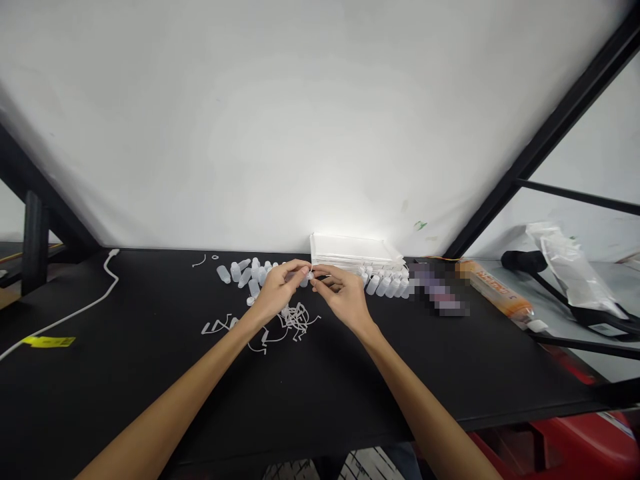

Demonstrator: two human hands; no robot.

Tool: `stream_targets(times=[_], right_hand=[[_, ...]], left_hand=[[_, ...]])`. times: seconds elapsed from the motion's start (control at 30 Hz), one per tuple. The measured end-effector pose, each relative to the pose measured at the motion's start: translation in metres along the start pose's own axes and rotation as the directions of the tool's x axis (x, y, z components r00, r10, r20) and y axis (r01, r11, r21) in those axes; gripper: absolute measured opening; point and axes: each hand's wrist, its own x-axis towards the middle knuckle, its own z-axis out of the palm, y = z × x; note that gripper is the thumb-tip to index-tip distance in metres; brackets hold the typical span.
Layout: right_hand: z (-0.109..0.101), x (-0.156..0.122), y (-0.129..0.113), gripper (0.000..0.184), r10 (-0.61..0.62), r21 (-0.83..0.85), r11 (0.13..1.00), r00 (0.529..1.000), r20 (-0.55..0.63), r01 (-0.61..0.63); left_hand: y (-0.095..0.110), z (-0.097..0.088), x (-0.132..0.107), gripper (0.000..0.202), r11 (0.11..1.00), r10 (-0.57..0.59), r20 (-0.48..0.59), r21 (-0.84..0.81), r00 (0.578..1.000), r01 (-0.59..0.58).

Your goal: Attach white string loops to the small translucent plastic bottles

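My left hand [278,289] and my right hand [341,293] meet over the middle of a black table [150,373]. Both pinch one small clear plastic vial [306,275] between their fingertips. Under and just in front of the hands lies a tangle of thin white plastic strips [295,321]. Several loose vials [243,273] lie behind my left hand. Another row of vials [387,284] stands behind my right hand, in front of a white flat box [350,250].
A white cable [80,308] with a yellow tag [49,341] runs along the table's left side. At the right lie an orange tube-like pack [495,292], a blurred item, a black stand and a plastic bag [570,267]. A white wall rises behind.
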Motion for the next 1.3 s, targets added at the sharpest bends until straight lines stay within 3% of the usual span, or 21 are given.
stream_targets(times=[0.23, 0.37, 0.6, 0.73, 0.97, 1.17, 1.3], right_hand=[[-0.001, 0.0, 0.0, 0.017, -0.072, -0.089, 0.994, 0.997, -0.007, 0.071], [-0.001, 0.0, -0.001, 0.02, -0.036, -0.028, 0.999, 0.999, 0.001, 0.036], [-0.004, 0.003, 0.0, 0.016, 0.071, 0.128, 0.989, 0.996, 0.048, -0.077], [-0.006, 0.004, -0.001, 0.016, 0.089, 0.127, 0.987, 0.992, 0.087, -0.099], [-0.005, 0.003, 0.002, 0.015, 0.031, 0.032, 0.999, 0.998, 0.054, -0.033], [-0.003, 0.002, -0.001, 0.016, 0.075, 0.148, 0.985, 0.994, 0.084, -0.087], [-0.002, 0.001, 0.0, 0.018, 0.086, 0.217, 0.97, 0.991, 0.098, -0.106]], left_hand=[[-0.001, 0.003, 0.0, 0.034, 0.995, -0.023, 0.011, -0.097, 1.0, 0.024], [-0.003, 0.003, 0.0, 0.034, 0.993, -0.027, 0.009, -0.111, 1.0, 0.027], [-0.003, 0.002, 0.0, 0.034, 1.0, 0.022, 0.003, 0.02, 1.0, -0.022], [-0.002, 0.003, -0.001, 0.032, 0.999, 0.024, -0.015, 0.03, 1.0, -0.024], [-0.002, 0.006, -0.002, 0.035, 0.985, -0.077, 0.01, -0.151, 0.997, 0.078], [-0.002, 0.012, -0.004, 0.035, 0.96, -0.096, 0.028, -0.261, 0.995, 0.1], [-0.002, 0.014, -0.004, 0.038, 0.972, -0.089, 0.015, -0.216, 0.996, 0.09]])
